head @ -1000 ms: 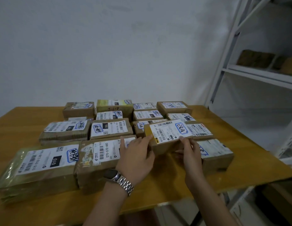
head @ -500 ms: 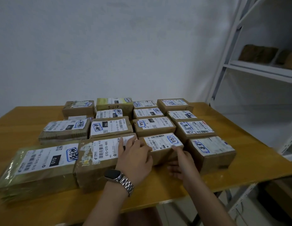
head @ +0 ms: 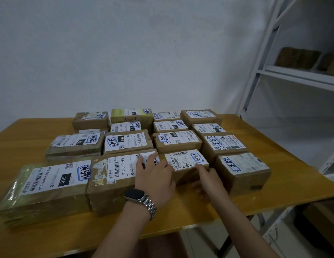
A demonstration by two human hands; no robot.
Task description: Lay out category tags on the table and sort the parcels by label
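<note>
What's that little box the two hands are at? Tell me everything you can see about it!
The little box is brown cardboard and lies flat on the wooden table, in the front row between the 070 parcel and a bigger box. A white label with barcodes covers its top, with a blue-edged handwritten tag. The right hand touches its front top edge. The left hand rests on the 070 parcel; whether it touches the little box is unclear.
</note>
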